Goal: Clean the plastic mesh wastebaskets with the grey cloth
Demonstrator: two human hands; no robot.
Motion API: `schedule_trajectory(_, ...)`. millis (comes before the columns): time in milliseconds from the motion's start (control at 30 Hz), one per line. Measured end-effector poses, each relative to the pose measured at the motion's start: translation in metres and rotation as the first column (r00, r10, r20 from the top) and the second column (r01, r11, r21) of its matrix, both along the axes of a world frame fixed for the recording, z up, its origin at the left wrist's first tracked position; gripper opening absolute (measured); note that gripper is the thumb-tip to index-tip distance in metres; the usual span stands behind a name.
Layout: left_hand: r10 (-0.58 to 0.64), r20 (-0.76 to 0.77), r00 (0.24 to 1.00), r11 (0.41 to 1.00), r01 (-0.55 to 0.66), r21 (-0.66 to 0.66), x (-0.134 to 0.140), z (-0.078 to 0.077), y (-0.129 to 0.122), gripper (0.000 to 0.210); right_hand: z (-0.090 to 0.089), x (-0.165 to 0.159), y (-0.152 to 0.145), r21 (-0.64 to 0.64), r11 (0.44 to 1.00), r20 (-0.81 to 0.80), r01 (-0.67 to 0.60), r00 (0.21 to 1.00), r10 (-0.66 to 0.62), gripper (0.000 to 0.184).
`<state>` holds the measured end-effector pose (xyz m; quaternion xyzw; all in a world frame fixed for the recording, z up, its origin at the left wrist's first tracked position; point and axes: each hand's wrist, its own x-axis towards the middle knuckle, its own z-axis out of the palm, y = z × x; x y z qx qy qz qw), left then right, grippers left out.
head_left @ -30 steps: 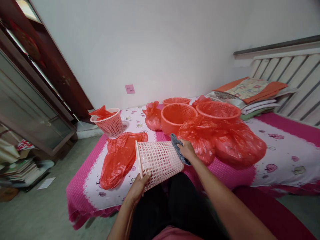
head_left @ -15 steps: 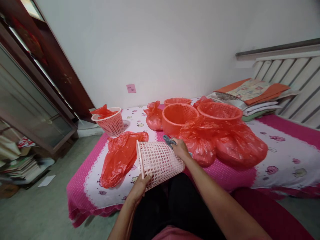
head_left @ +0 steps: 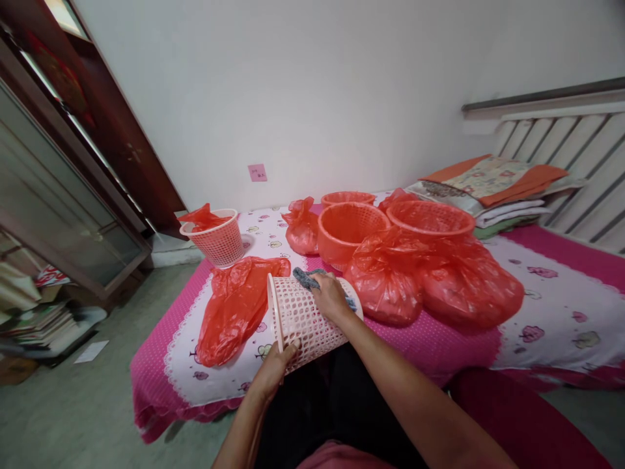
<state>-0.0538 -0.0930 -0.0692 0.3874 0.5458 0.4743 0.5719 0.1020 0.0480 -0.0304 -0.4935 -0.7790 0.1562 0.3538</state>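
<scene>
Likely steadying the tilted basket [head_left: 303, 329], the left hand [head_left: 271, 372] pinches its rim; the right hand [head_left: 332, 297] clutches a cloth [head_left: 305, 279] atop it.

Bulging bags [head_left: 385, 293] tight beside basket [head_left: 301, 316]

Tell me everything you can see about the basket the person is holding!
The basket is pale pink, looks like plastic, and has rows of small holes. It's tipped on its side near the edge of the bed, rimmed mouth to the picture's left, narrower end right. The left hand grips it at the rim; the right hand holds a grey-blue cloth against its upper side.
</scene>
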Motion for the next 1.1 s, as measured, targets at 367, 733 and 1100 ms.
schedule_trajectory(367,-0.018,0.042,0.999,0.999,0.016,0.049,0.002,0.005,-0.004,0.06,0.017,-0.036,-0.027,0.13,0.983,0.186,-0.129,0.977,0.104,0.046)
schedule_trajectory(733,-0.077,0.072,0.994,0.989,0.067,0.135,0.003,-0.001,-0.007,0.054,0.033,-0.046,-0.054,0.13,0.969,0.25,-0.208,0.953,0.171,0.039)
schedule_trajectory(1100,-0.076,0.118,0.99,0.997,0.076,0.011,0.006,0.003,-0.011,0.063,0.024,-0.036,-0.096,0.146,0.964,0.305,-0.22,0.937,0.168,0.041)
